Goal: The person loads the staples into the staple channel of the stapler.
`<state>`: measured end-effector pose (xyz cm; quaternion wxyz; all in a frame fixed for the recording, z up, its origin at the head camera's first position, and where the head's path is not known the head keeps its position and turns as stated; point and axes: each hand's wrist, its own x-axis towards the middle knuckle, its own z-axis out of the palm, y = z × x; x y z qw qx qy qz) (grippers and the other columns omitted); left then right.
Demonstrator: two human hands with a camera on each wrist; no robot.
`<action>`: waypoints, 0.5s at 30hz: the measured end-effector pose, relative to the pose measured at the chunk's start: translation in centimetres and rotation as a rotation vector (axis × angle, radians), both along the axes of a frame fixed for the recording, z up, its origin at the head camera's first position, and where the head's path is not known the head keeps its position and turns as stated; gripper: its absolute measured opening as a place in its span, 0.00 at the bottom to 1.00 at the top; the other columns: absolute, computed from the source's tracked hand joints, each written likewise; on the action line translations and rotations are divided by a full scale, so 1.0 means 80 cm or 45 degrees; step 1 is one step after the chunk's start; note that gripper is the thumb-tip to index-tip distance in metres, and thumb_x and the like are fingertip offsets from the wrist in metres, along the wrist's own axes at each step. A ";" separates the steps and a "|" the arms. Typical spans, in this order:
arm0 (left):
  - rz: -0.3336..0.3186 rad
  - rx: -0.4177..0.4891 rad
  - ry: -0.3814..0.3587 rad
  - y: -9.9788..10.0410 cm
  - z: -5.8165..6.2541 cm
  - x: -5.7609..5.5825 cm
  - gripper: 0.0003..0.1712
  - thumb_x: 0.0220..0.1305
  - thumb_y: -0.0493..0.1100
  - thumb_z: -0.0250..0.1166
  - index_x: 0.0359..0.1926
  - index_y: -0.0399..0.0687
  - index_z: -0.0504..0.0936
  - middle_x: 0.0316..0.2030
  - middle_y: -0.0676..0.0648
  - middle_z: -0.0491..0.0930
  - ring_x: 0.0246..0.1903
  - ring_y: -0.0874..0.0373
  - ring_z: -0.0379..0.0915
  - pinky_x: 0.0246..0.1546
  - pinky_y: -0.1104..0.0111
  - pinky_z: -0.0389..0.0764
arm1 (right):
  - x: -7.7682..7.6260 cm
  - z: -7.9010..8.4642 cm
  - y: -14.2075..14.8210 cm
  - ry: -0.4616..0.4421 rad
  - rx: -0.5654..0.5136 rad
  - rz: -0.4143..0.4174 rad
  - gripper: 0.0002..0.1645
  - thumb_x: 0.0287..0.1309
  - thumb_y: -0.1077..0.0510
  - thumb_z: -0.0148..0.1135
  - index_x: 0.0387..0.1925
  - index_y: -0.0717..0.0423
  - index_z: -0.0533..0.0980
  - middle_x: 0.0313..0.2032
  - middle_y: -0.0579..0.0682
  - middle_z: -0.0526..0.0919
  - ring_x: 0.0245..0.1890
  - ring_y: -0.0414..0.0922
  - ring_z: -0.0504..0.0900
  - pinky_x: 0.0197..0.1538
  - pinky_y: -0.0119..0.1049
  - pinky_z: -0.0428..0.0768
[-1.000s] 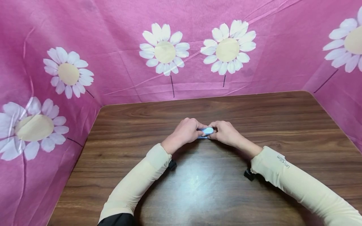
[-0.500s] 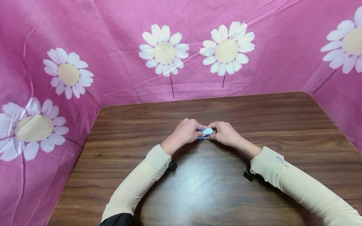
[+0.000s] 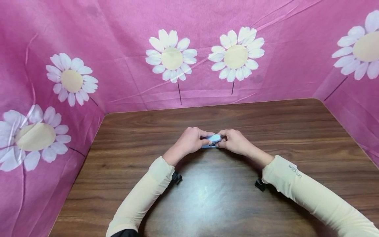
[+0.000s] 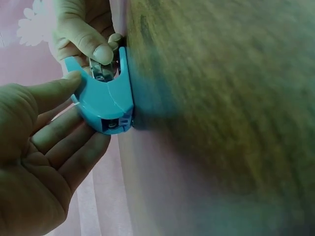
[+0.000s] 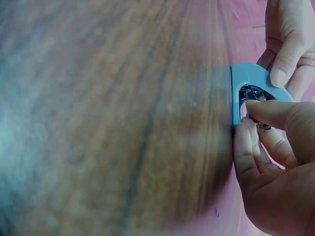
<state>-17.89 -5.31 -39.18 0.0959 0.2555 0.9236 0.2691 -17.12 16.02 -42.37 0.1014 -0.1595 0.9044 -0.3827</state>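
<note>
A small light-blue stapler (image 3: 214,139) sits on its flat side at the table surface, between both hands. My left hand (image 3: 189,140) pinches its body with the thumb on the near side and the fingers behind. In the left wrist view the rounded end of the stapler (image 4: 106,98) points toward the left palm, fingers spread below it. My right hand (image 3: 234,141) has thumb and fingertips in the opposite end, where a shiny metal part (image 5: 255,94) shows inside the stapler's opening. The right thumb presses at this metal part, and the fingertips beneath are partly hidden.
The brown wood-grain table (image 3: 201,204) stretches around the hands, with a light reflection near its middle. Pink cloth (image 3: 124,39) with white daisies rises behind the table and at both sides. Black wrist mounts (image 3: 260,184) hang under the sleeves.
My left hand has shifted slightly left along the stapler, and more of the stapler shows between the hands. The right hand keeps its grip nearly in place. The head view has tilted up slightly.
</note>
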 end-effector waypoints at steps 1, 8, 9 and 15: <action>-0.006 0.011 0.003 -0.001 -0.001 0.000 0.19 0.65 0.50 0.71 0.57 0.65 0.86 0.47 0.49 0.89 0.25 0.62 0.68 0.24 0.75 0.66 | 0.000 -0.001 0.000 -0.008 -0.010 -0.001 0.10 0.53 0.58 0.73 0.39 0.54 0.85 0.27 0.44 0.87 0.28 0.36 0.80 0.34 0.31 0.76; -0.026 0.041 0.043 -0.008 -0.003 0.005 0.22 0.67 0.51 0.69 0.61 0.62 0.83 0.50 0.51 0.88 0.34 0.64 0.75 0.33 0.73 0.75 | 0.002 -0.005 0.001 -0.038 -0.048 0.003 0.09 0.54 0.58 0.72 0.38 0.53 0.84 0.27 0.43 0.86 0.28 0.37 0.80 0.34 0.31 0.75; -0.019 0.038 0.063 -0.010 -0.002 0.007 0.23 0.68 0.52 0.68 0.63 0.63 0.82 0.48 0.51 0.89 0.33 0.63 0.76 0.34 0.71 0.76 | 0.002 -0.005 0.001 -0.040 -0.050 0.003 0.08 0.54 0.58 0.72 0.38 0.53 0.84 0.26 0.43 0.86 0.27 0.37 0.80 0.34 0.31 0.75; 0.119 -0.057 0.424 -0.025 0.014 0.014 0.37 0.67 0.66 0.63 0.73 0.64 0.70 0.59 0.48 0.82 0.58 0.52 0.78 0.63 0.56 0.75 | 0.002 -0.002 0.002 -0.028 -0.044 -0.004 0.08 0.53 0.58 0.72 0.36 0.54 0.84 0.25 0.42 0.85 0.27 0.37 0.79 0.34 0.31 0.74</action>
